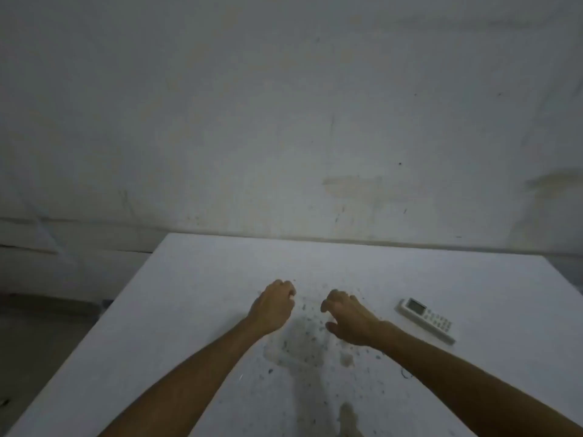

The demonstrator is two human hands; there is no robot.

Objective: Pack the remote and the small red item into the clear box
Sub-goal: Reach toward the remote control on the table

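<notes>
Stained grey wall [284,121] fills the upper view above a white, speckled table [195,310] on which neither the clear box nor the small red item can be seen. Both forearms reach out over the middle of the table, the left hand [273,307] loosely curled with nothing in it and the right hand [348,316] with its fingers [334,298] bent and parted around empty air, which reads as hands poised before any grasp. Just right of the right hand the white remote [426,319] lies flat, buttons up, untouched, long axis diagonal with its display end pointing far-left and its keypad end near-right, probably left within easy reach of that hand.
</notes>
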